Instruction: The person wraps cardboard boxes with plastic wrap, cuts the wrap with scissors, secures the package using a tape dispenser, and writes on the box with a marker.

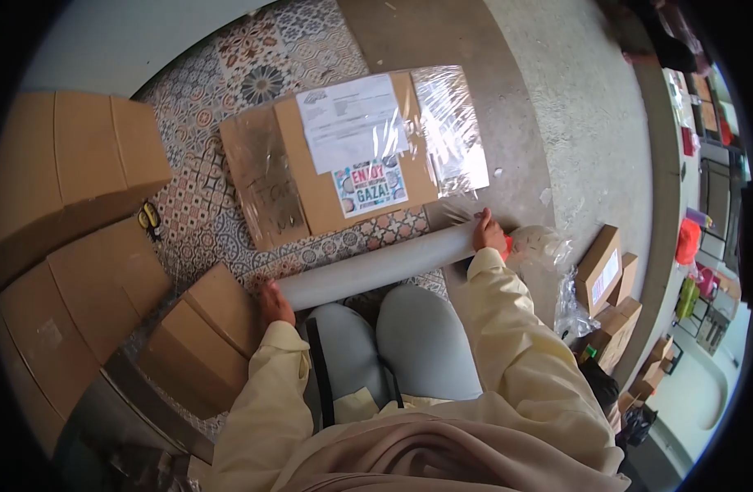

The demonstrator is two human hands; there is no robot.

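Centrally, a long roll of pale, translucent film (pixel 376 264) is held between both hands, just beyond the knees. Its surface is smooth, its shape a slim cylinder. One end is gripped by the left hand (pixel 275 303), the other by the right hand (pixel 490 234); the fingers are curled, the hands set wide apart. The long axis is laid crosswise, slightly slanted: left end nearer the body, right end farther forward.

Ahead, a flat cardboard box (pixel 423 170) is seen on patterned tiles (pixel 261 51), covered in glossy, wrinkled clear wrap. A printed white sheet (pixel 352 115) and a colourful label (pixel 371 187) are borne on top.

The left side is crowded by brown cartons (pixel 89 143); by the left hand, space is narrowed by a smaller carton (pixel 208 336). Yellow-handled scissors (pixel 149 216) are noted near the cartons. Beyond the right hand, crumpled clear plastic (pixel 544 244) is spread on bare, greyish floor (pixel 585 176).
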